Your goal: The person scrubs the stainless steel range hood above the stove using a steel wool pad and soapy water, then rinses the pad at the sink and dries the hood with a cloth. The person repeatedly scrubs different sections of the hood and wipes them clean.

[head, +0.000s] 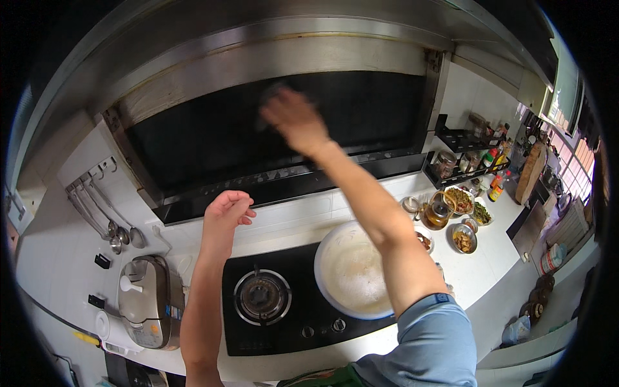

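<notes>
My right hand (295, 118) is raised to the black panel (208, 135) of the range hood and blurred by motion. A greyish thing (263, 123), probably a cloth, shows at the edges of its fingers, pressed against the panel; the palm hides most of it. My left hand (228, 209) hovers, loosely curled and with nothing visible in it, before the hood's lower black ledge (188, 213). Whitish drops or smears mark that ledge. Under my right arm, a large white basin (358, 271) of foamy, cloudy water stands on the right side of the gas hob (242, 334).
A bare burner (262, 297) lies left of the basin. A rice cooker (145, 305) stands at the left, below hanging ladles (116, 232). On the right are a glass teapot (436, 215), food bowls (463, 240) and a black spice rack (464, 169). The steel hood canopy (271, 58) overhangs.
</notes>
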Demonstrator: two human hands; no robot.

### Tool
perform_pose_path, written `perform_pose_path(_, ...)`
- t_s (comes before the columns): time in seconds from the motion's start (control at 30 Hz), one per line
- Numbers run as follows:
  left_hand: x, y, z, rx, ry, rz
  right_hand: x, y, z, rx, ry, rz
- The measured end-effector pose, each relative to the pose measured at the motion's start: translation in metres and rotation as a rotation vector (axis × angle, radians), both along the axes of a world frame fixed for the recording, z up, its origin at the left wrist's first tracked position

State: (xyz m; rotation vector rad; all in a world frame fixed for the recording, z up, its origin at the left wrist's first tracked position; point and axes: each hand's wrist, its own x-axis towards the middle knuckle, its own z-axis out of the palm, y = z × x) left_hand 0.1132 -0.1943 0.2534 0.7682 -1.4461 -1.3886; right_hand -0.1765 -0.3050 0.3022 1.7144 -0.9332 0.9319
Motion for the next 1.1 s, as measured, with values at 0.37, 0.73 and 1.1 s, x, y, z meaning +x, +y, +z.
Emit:
perform_pose_path(0.37,-0.015,-0.013,-0.039,0.107,-0.02,0.012,-0.176,0.04,0.006,-0.25,-0.273,-0.261)
perform_pose_path(0.73,-0.011,0.002,-0.067,0.136,-0.014,-0.017,-0.194,0.044,-0.068,-0.261,-0.657,-0.391)
perform_pose_path(1.1,-0.043,-0.003,-0.055,0.091,-0.018,-0.014,-0.044,0.028,-0.019,0.019,-0.311,-0.289)
